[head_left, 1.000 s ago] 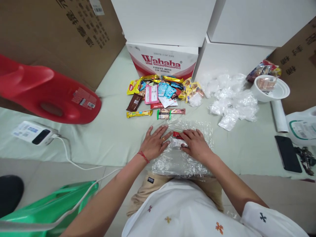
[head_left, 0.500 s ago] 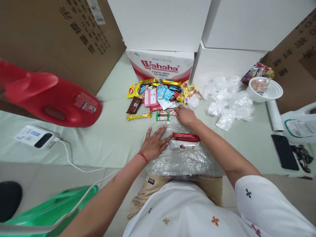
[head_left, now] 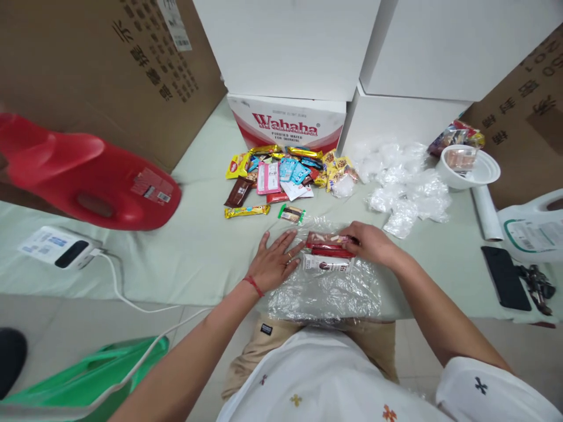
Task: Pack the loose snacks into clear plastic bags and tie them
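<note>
A sheet of clear plastic film lies at the table's front edge. My left hand rests flat on its left side, fingers spread. On the film lie a white-wrapped snack bar and, just above it, a red-wrapped bar. My right hand grips the right end of a dark red snack bar, which is at the far side of the red one. Beyond the film sits a small green-ended snack. A pile of wrapped snacks spreads behind it.
Crumpled clear plastic bundles sit right of the snacks, beside a white bowl. A phone and keys lie far right. A red jug and a white device with a cable are left. Boxes line the back.
My right hand has come back from the pile's front edge with the dark red bar, now above the other bars. The green-ended snack has turned slightly. My left hand stays on the film.
</note>
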`<state>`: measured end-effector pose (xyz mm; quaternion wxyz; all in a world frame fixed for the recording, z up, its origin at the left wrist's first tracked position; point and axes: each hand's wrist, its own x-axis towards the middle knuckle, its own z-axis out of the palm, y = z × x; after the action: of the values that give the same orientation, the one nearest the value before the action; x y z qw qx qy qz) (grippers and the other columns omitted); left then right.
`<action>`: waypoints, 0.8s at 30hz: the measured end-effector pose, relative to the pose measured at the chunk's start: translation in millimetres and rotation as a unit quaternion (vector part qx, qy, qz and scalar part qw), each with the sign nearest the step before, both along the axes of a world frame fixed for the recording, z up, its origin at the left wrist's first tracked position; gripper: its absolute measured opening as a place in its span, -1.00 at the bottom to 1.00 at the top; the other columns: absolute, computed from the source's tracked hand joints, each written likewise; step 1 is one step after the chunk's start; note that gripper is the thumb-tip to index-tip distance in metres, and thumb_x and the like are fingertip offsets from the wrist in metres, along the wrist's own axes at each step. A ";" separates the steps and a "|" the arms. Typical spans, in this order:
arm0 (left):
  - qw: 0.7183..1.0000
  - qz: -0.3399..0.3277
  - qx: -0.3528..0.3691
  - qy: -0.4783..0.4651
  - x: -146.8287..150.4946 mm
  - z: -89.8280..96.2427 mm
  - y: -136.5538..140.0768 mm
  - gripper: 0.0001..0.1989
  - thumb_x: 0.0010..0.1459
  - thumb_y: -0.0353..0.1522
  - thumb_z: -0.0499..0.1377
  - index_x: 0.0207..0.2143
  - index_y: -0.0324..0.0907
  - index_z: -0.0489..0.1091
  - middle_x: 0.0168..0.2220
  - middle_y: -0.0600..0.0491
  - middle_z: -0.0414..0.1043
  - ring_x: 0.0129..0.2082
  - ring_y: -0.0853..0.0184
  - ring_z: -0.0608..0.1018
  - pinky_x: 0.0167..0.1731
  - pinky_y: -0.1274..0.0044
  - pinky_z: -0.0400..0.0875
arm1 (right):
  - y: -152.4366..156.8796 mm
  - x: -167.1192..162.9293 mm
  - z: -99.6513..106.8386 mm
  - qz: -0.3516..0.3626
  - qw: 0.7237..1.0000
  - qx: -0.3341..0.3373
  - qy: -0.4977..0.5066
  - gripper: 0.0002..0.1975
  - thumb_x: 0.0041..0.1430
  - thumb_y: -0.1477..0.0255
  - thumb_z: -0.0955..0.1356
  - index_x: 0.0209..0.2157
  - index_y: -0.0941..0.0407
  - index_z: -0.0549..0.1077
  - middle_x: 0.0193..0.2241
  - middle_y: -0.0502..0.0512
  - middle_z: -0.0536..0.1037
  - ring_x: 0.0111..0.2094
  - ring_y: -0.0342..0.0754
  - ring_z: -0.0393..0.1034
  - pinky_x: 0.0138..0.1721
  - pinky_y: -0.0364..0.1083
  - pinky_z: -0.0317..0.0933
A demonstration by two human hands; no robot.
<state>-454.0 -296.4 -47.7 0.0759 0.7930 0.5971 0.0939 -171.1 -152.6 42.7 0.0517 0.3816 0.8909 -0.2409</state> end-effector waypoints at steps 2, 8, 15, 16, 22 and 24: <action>1.000 0.004 -0.009 -0.011 -1.9 0.7 1.1 -0.42 0.47 -0.13 -0.06 0.48 0.09 0.02 0.50 -0.06 0.02 0.46 0.12 0.20 0.42 -0.02 -0.22 | -12.4 5.1 -7.5 -0.008 1.000 -0.012 0.021 -0.62 0.35 0.29 0.34 0.15 0.04 0.51 0.03 0.17 0.54 -0.08 0.02 0.49 -0.10 -0.10 0.29; 0.989 0.051 0.046 -0.134 -16.9 25.2 -13.7 -0.35 0.46 -0.17 -0.09 0.52 -0.01 -0.14 0.49 -0.14 0.04 0.50 0.09 0.10 0.40 0.09 0.09 | -75.8 49.1 -6.1 -0.073 0.982 0.042 0.169 -0.60 0.44 0.19 0.25 0.20 -0.01 0.44 0.14 0.22 0.48 0.12 0.11 0.43 0.06 0.06 0.37; 0.986 -0.077 0.080 -0.128 -20.1 50.5 -86.5 -0.35 0.35 -0.18 0.15 0.43 0.11 0.07 0.37 -0.11 0.28 0.36 0.05 0.34 0.34 0.08 0.26 | -164.2 112.3 -26.6 -0.053 0.984 0.018 0.170 -0.70 0.40 0.20 0.30 0.08 -0.11 0.50 -0.02 0.18 0.59 -0.04 0.15 0.48 0.05 0.22 0.36; 0.986 -0.068 0.084 -0.124 -18.2 49.3 -89.3 -0.46 0.37 -0.24 0.13 0.37 0.09 0.19 0.29 -0.09 0.38 0.30 0.08 0.41 0.29 0.12 0.33 | -159.3 115.4 -29.0 -0.089 0.980 0.028 0.176 -0.73 0.43 0.23 0.26 0.01 -0.08 0.53 -0.10 0.17 0.61 -0.08 0.14 0.48 0.02 0.20 0.37; 0.975 0.106 0.136 -0.139 15.9 49.1 -7.7 -0.69 0.41 -0.28 0.00 -0.11 -0.10 0.55 -0.12 -0.08 0.58 -0.01 0.13 0.52 0.07 0.22 0.44 | -52.4 66.1 -30.1 -0.172 0.969 0.133 0.121 -0.62 0.46 0.31 0.16 -0.03 0.08 0.56 -0.08 0.23 0.60 -0.02 0.14 0.44 0.06 0.10 0.31; 0.985 0.089 0.096 -0.116 31.8 51.1 39.1 -0.62 0.39 -0.31 -0.04 0.05 -0.12 0.52 0.05 -0.09 0.55 0.08 0.11 0.47 0.10 0.21 0.38 | -17.6 32.8 -30.4 -0.146 0.978 0.132 0.064 -0.56 0.42 0.37 0.17 0.22 0.12 0.43 0.15 0.27 0.50 0.04 0.14 0.43 -0.02 0.03 0.32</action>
<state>-422.2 -257.3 3.4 0.0592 0.7244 0.6403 0.2485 -138.3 -170.2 12.3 -0.0914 0.4950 0.8509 -0.1503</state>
